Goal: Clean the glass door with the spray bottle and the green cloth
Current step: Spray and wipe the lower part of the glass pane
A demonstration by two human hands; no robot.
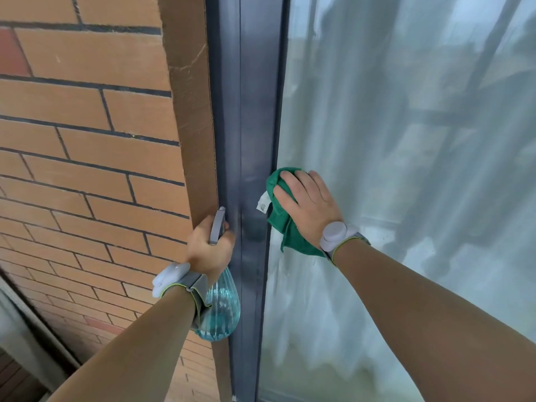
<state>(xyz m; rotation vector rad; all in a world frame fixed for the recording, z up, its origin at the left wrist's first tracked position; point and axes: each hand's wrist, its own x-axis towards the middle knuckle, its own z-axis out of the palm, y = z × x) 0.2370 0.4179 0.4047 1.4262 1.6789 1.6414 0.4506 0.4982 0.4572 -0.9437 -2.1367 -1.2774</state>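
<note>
Both hands busy — left hand (209, 250) grips bottle (220, 311) (right hand (307, 204) presses cloth (285, 224))

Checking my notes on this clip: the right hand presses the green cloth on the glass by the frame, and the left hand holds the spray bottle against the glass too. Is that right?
Not quite. The head view shows the left hand holding the spray bottle in front of the dark door frame, beside the brick wall, not against the glass. The right hand does press the green cloth on the glass by the frame.

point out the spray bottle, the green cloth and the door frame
spray bottle (222, 311): head view, blue ribbed body
green cloth (291, 239): head view, fold below the palm
door frame (255, 111): head view, grey upright
</note>
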